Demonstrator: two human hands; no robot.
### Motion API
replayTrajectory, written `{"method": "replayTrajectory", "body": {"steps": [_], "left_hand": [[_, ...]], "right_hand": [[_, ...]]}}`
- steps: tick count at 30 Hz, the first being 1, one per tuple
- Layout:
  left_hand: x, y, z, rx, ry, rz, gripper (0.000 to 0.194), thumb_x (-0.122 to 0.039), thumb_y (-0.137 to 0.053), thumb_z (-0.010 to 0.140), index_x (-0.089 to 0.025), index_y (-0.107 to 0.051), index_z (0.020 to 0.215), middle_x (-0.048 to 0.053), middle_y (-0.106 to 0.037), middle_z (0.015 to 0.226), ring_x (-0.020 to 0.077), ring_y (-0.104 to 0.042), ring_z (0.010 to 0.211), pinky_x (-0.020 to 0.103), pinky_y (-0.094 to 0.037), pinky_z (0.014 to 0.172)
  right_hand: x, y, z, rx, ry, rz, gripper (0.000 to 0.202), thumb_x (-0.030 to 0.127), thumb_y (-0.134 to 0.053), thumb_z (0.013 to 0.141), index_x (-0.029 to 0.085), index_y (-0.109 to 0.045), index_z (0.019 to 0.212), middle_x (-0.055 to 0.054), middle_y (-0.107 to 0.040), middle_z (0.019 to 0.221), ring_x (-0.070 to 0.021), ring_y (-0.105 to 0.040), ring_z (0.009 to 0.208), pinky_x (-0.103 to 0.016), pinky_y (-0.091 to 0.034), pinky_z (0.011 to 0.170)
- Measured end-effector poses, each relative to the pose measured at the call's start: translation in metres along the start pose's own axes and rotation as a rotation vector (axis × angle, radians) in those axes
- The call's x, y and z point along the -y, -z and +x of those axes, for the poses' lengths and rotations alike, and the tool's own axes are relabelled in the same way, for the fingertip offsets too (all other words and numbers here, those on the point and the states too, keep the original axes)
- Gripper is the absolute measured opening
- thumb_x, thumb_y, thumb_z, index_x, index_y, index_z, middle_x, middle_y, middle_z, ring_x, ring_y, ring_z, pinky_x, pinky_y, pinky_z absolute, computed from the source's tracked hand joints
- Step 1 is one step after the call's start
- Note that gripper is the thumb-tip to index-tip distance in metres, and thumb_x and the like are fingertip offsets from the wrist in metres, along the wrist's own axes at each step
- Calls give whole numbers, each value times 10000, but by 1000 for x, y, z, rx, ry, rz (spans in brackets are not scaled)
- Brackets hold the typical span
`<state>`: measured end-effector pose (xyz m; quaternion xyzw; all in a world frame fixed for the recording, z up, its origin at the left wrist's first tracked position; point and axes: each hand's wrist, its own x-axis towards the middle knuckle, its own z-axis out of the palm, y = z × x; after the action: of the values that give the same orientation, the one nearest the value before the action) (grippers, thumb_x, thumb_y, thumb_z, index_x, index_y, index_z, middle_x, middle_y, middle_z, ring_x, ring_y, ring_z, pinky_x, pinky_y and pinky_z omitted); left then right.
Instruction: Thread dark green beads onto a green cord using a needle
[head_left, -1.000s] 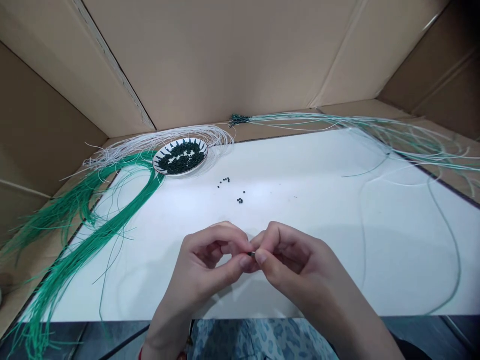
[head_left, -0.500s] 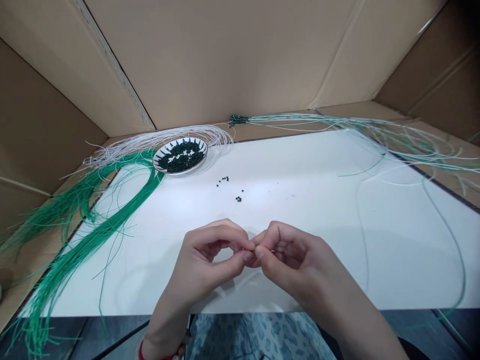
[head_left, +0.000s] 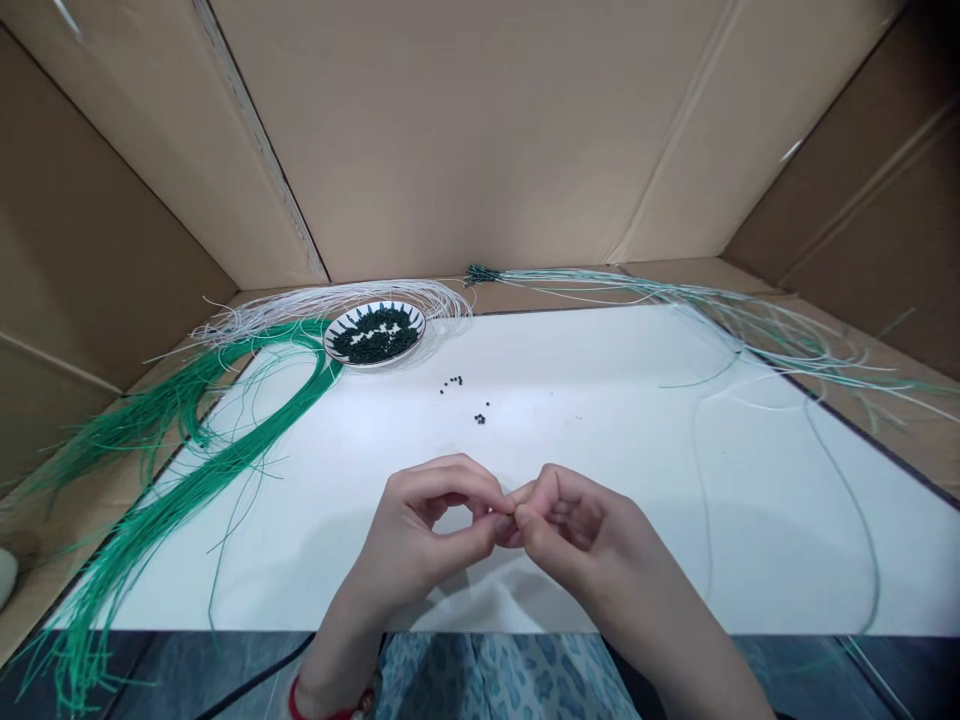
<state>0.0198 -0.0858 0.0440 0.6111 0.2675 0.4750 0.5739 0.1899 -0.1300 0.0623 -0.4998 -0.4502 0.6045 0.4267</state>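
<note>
Over the near middle of the white board (head_left: 600, 440), my left hand (head_left: 442, 530) and my right hand (head_left: 577, 530) meet fingertip to fingertip. Each one pinches thumb against index finger; whatever lies between them is too small and covered to make out. Just beyond my fingers, several loose dark beads (head_left: 480, 419) rest on the board, with another scatter of beads (head_left: 452, 384) slightly farther off. A patterned dish (head_left: 421, 325) at the back left holds a heap of dark green beads (head_left: 375, 335).
Bundles of green cord (head_left: 247, 440) run along the left side, with white cord (head_left: 300, 302) behind the dish. At the back right lies a bundle of green and white strands (head_left: 600, 283) with dark beaded ends (head_left: 482, 274). Cardboard walls (head_left: 480, 140) stand around the board.
The camera view has tilted and shifted, so the dish, cords and board sit lower in the picture. Both hands stay pinched together in nearly the same pose.
</note>
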Motion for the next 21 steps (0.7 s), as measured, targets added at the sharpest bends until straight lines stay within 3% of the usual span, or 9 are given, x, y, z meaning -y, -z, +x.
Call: {"method": "replayTrajectory", "body": {"steps": [5, 8, 13, 21], "left_hand": [[-11, 2, 1, 4, -45, 69, 258, 8, -761, 763, -218, -852, 847, 28, -718, 747, 139, -622, 674, 254, -514, 661], [-20, 5, 1, 1, -50, 97, 200, -34, -776, 779, -201, -858, 853, 49, -730, 750, 154, -639, 680, 267, -523, 661], [-34, 7, -3, -48, -68, 117, 251, -12, -742, 778, -212, -874, 852, 75, -764, 780, 178, -678, 713, 280, -543, 672], [-46, 8, -18, -143, -136, 105, 274, 3, -749, 758, -220, -833, 894, 25, -751, 764, 134, -655, 665, 223, -554, 649]], "right_hand": [[0, -2, 1, -37, 53, 17, 241, 364, -705, 857, 213, -604, 699, -22, -701, 736, -177, -628, 739, -266, -441, 609], [4, -5, 2, -29, 70, 70, 279, 398, -767, 831, 206, -620, 691, -28, -734, 747, -177, -663, 750, -281, -504, 686], [12, -14, 3, 3, 152, 137, 393, 532, -816, 790, 199, -639, 678, -45, -751, 741, -190, -693, 754, -301, -540, 736], [23, -33, -3, 30, 191, 205, 439, 537, -861, 741, 197, -598, 651, -44, -744, 769, -173, -691, 742, -274, -560, 737]]}}
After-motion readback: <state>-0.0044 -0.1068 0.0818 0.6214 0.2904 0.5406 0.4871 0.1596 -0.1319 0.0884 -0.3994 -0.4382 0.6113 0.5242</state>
